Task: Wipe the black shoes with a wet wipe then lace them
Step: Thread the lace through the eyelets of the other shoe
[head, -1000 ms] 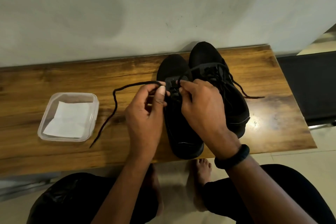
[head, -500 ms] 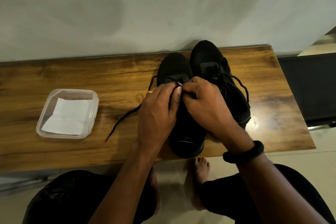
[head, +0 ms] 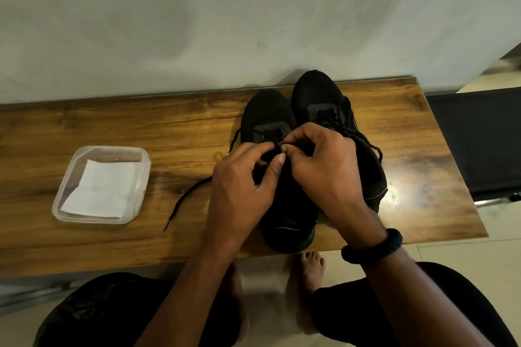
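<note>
Two black shoes stand side by side on the wooden bench, toes to the wall. Over the left shoe my left hand and my right hand meet at its eyelets, and both pinch the end of its black lace. The rest of that lace trails left across the bench, its tip near the front edge. The right shoe is laced, with loose ends hanging off its right side. My hands hide the middle of the left shoe.
A clear plastic tub with a white wipe in it sits at the bench's left. A pale wall runs right behind the bench. A dark seat adjoins the bench on the right. My knees and bare feet are below the front edge.
My left hand came in from the left with the lace and joined my right hand over the left shoe's eyelets. The slack loop of lace has dropped flat onto the bench.
</note>
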